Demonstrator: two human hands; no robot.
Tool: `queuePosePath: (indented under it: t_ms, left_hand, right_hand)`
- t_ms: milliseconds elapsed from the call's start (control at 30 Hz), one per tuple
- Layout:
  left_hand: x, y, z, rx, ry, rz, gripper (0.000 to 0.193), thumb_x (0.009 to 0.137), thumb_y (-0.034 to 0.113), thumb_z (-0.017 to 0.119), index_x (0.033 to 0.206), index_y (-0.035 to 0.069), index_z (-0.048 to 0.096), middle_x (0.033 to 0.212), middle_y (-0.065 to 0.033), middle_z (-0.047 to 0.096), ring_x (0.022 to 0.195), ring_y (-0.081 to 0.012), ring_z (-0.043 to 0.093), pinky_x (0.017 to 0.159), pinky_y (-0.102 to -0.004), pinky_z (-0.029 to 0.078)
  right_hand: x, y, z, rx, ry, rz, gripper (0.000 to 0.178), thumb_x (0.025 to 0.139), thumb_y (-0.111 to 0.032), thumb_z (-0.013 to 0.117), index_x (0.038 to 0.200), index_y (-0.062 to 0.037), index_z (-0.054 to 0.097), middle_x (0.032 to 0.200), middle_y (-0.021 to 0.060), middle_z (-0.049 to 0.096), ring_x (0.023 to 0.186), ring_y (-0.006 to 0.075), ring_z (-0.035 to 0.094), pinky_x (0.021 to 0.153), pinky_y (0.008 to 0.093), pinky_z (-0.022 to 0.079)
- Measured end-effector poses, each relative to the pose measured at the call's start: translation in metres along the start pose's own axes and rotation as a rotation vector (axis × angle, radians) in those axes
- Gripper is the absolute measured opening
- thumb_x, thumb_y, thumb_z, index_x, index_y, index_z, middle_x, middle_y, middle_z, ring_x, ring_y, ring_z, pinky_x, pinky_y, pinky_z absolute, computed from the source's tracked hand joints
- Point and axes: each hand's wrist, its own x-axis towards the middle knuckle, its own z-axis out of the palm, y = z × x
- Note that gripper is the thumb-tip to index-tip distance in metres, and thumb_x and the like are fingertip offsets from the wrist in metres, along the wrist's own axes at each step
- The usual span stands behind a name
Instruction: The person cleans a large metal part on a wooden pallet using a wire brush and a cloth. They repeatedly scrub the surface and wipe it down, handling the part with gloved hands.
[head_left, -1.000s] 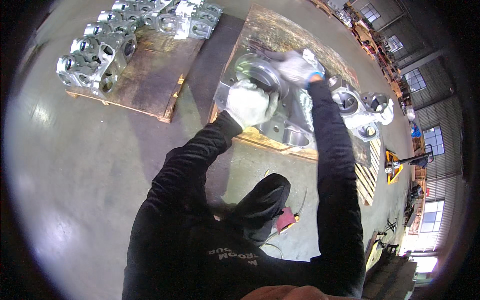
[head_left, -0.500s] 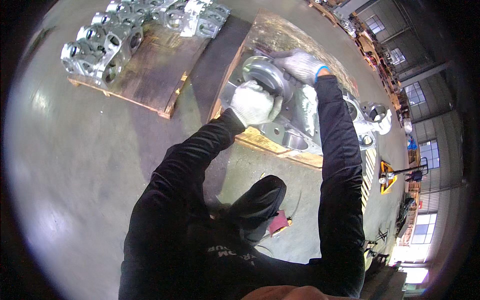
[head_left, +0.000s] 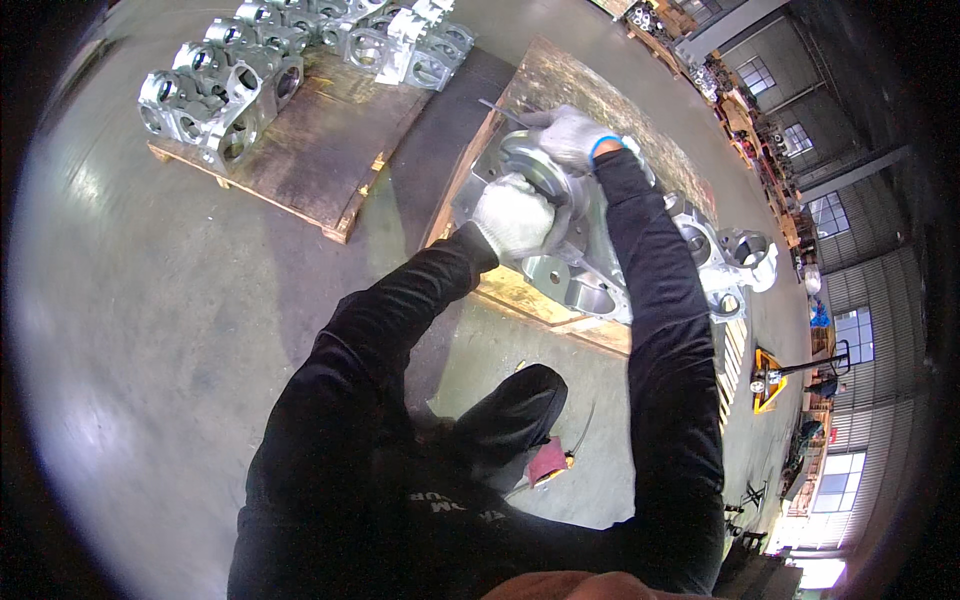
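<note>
A silver metal casting (head_left: 592,297) with a raised round flange (head_left: 535,165) and several bored holes lies on a wooden pallet. My left hand (head_left: 512,215), in a white knit glove, is curled against the near side of the flange, its fingers closed at the rim. Across the flange's far side, my right hand (head_left: 568,138), gloved with a blue cuff edge, is closed on a thin dark rod-like tool (head_left: 500,112). The tool's tip sticks out to the left past the flange; its other end is hidden in the hand.
Further castings (head_left: 742,258) lie right of my right forearm. At the far left, a second wooden pallet (head_left: 345,115) carries several similar castings (head_left: 215,105). A yellow pallet truck (head_left: 768,380) stands on the right. A red object (head_left: 548,461) lies on the floor by my knee.
My right hand has shifted left and slightly inward over the flange, and the thin tool now shows beyond its fingers. My left hand stays at the near rim. The whole view has tilted slightly.
</note>
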Motion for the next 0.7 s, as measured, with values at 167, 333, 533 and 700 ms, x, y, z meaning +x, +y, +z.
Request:
queuePosePath:
  t_ms: [167,333,533,700]
  left_hand:
    - [-0.002,0.002,-0.001,-0.012,-0.004,0.007,0.042,0.091,0.032,0.06,0.055,0.011,0.067,0.054,-0.0112,0.062,0.05,-0.0311,0.062,0.054,-0.0475,0.05]
    - [0.0,0.001,0.0,0.007,0.057,0.026,0.04,0.09,0.03,0.06,0.055,0.011,0.066,0.054,-0.011,0.062,0.051,-0.0313,0.062,0.055,-0.0478,0.05]
    - [-0.001,0.0,0.001,-0.017,0.072,0.005,0.037,0.091,0.03,0.061,0.059,0.011,0.066,0.057,-0.0115,0.063,0.053,-0.0337,0.062,0.059,-0.0482,0.051]
    - [-0.002,0.0,0.002,0.001,-0.089,-0.012,0.037,0.091,0.031,0.061,0.059,0.012,0.066,0.059,-0.0107,0.063,0.055,-0.0332,0.063,0.058,-0.0478,0.051]
  right_hand:
    - [0.0,0.023,-0.002,0.227,-0.078,0.152,0.056,0.092,-0.034,0.062,0.146,-0.0169,0.06,0.098,0.0093,0.073,0.082,0.0168,0.069,0.075,0.033,0.057]
    - [-0.005,-0.005,-0.017,0.124,-0.106,0.01,0.051,0.095,-0.034,0.061,0.143,-0.0195,0.063,0.09,0.0065,0.072,0.073,0.0152,0.067,0.069,0.0319,0.056]
    - [-0.003,-0.02,-0.003,-0.118,0.043,-0.125,0.047,0.091,-0.036,0.063,0.135,-0.0211,0.068,0.117,0.0191,0.073,0.106,0.0375,0.07,0.095,0.0441,0.053]
    - [-0.006,-0.019,0.004,-0.287,0.086,-0.029,0.044,0.094,-0.043,0.062,0.131,-0.0227,0.07,0.11,0.0186,0.074,0.101,0.0388,0.07,0.09,0.0454,0.054]
